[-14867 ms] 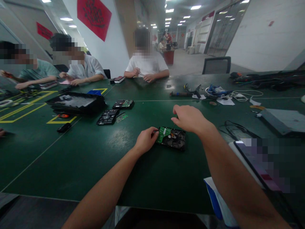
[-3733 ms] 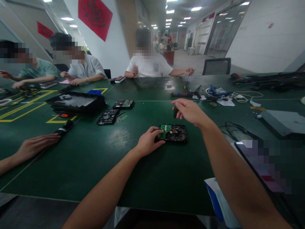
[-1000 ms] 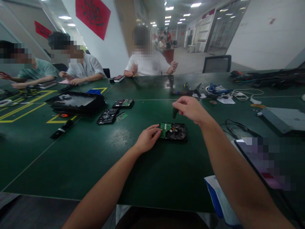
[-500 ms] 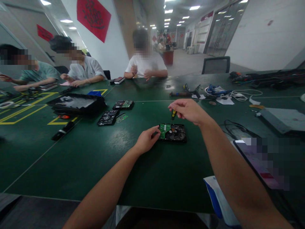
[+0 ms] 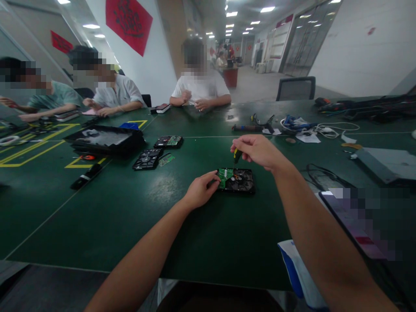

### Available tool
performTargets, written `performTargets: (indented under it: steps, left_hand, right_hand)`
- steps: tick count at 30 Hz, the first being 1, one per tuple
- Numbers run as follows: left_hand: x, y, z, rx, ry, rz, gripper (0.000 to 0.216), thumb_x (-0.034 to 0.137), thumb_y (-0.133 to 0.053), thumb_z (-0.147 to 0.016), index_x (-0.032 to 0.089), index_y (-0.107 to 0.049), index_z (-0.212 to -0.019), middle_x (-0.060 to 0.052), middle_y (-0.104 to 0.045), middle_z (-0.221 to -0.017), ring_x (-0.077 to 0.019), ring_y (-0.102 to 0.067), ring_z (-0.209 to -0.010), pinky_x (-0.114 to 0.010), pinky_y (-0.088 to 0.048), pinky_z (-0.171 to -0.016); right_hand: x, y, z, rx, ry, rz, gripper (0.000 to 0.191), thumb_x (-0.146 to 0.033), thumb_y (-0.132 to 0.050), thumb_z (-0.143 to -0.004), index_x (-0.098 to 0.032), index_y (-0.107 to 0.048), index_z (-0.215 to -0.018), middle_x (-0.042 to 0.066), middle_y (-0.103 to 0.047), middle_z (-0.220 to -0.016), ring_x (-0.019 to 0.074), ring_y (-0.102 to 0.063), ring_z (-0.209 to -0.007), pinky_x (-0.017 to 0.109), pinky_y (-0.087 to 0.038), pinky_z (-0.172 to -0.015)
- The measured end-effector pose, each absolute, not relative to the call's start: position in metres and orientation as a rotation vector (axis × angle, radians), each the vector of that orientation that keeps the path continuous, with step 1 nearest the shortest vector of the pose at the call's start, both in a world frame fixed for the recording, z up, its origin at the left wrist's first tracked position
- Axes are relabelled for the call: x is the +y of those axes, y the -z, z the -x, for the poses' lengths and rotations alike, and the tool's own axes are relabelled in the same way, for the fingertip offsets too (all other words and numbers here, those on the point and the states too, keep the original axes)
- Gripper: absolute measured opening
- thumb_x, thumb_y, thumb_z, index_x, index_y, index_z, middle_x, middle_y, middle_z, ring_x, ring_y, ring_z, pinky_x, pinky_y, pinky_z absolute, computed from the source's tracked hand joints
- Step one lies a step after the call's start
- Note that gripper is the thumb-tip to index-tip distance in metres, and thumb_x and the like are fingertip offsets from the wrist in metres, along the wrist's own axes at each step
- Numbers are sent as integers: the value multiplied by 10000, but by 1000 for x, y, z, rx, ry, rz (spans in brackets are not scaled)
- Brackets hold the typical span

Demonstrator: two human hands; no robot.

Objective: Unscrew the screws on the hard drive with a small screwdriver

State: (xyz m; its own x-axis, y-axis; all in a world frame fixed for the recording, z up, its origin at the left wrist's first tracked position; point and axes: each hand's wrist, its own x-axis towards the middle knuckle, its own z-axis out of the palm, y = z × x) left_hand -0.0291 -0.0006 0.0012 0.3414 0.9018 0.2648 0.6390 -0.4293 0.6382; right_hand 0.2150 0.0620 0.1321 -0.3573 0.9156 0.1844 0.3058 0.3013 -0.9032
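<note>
As right grip (image 5: 255,149) hovers, drive (image 5: 242,183) lies below

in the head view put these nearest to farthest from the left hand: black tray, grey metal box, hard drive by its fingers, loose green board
From the left hand:
1. hard drive: right, at its fingertips
2. loose green board: ahead, left
3. black tray: farther left
4. grey metal box: far right

Red poster (image 5: 129,25) on white pillar (image 5: 158,65), chair (image 5: 295,89) farther right
</note>
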Motion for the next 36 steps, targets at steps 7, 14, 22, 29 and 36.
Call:
performTargets:
  steps: [7,14,22,29,36]
  left_hand:
    - [0,-2,29,1312,-883,-2186,223,178,-549,-1013,238,-722,-1140,-87,-633,-1491,-237,-709,-1190,-387,-541,-1041]
    - [0,0,30,1333,-875,-2189,177,242,-594,-1018,243,-730,-1131,-96,-629,-1494,-216,-743,-1017,-362,-570,-916]
    - [0,1,30,1331,-882,-2185,169,242,-595,-1017,244,-726,-1124,-87,-635,-1487,-164,-723,-832,-330,-563,-849]
    - [0,1,31,1316,-878,-2175,167,221,-585,-1021,240,-723,-1113,-92,-635,-1490,-216,-743,-1035,-376,-566,-971]
    - [2,3,30,1278,-912,-2165,162,223,-577,-1027,236,-723,-1098,-93,-648,-1472,-253,-682,-1258,-427,-528,-1091]
  right_hand:
    - [66,-129,-217,-1746,-1164,1061,175,-333,-647,-975,-216,-758,-1040,41,-697,-814,141,-624,-654,273,-500,-557]
    - [68,-128,-217,-1773,-902,1239,229,-404,-776,-880,-204,-676,-827,30,-663,-717,137,-574,-618,283,-446,-534]
    - [63,-131,-212,-1780,-1206,1112,205,-353,-587,-1008,-203,-716,-955,88,-781,-1026,97,-565,-542,264,-375,-433]
    - [65,-129,-218,-1726,-1342,999,218,-346,-555,-1047,-211,-717,-1101,38,-687,-840,138,-659,-666,264,-531,-573]
    - [66,-129,-218,-1803,-982,1204,257,-420,-790,-878,-203,-661,-830,6,-631,-667,120,-541,-581,262,-403,-503]
